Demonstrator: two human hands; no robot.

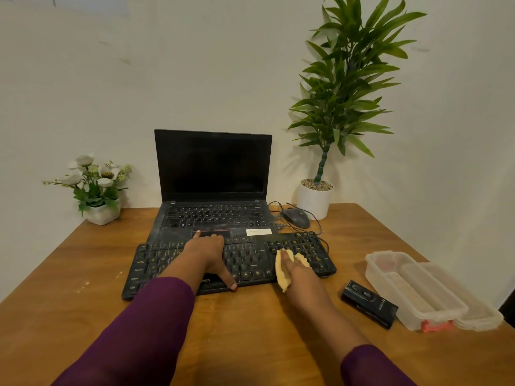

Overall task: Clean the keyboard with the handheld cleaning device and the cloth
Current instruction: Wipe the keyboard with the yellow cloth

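Yellow crumpled cloth (280,271) — black keyboard (250,263)

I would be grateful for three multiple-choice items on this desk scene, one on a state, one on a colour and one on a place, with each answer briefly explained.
1. The left hand
A) rests with spread fingers on the keyboard
B) is curled into a fist
C) is raised in the air

2. The cloth in the right hand is
A) blue
B) pale yellow
C) red

3. The handheld cleaning device lies
A) in the left hand
B) on top of the keyboard
C) on the table, right of the keyboard

Answers:
1 A: its fingers and thumb lie straight across the keys.
2 B: the bunched fabric gripped over the right-hand keys is plainly yellowish.
3 C: the black device sits on bare wood, apart from both hands.
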